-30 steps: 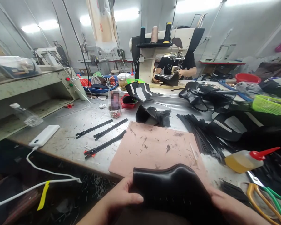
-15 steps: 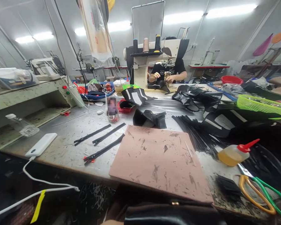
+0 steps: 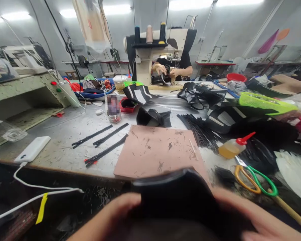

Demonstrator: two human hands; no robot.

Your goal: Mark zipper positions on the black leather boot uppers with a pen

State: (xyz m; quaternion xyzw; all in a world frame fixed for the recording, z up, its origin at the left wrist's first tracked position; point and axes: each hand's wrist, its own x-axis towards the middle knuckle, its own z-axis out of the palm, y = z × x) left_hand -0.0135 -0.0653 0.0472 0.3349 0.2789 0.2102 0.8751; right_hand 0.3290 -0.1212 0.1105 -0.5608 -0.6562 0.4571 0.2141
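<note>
A black leather piece (image 3: pixel 175 197) is raised at the bottom centre, in front of the table's near edge. My left hand (image 3: pixel 121 209) grips its left side, blurred by motion. My right hand (image 3: pixel 243 214) holds its right side, also smeared. Beyond it lies a pink cutting mat (image 3: pixel 158 152) with dark scuffs. Three black zippers (image 3: pixel 100 142) lie to the mat's left.
Scissors with orange and green handles (image 3: pixel 253 175) and a glue bottle with a red nozzle (image 3: pixel 232 147) lie right of the mat. A white power bank (image 3: pixel 31 149) sits at the left. Black leather parts pile up at the right. A person works at a sewing machine (image 3: pixel 153 50) across the table.
The leather piece and both hands dropped almost out of view half a second ago and have risen back into the bottom of the picture. The view has shifted left.
</note>
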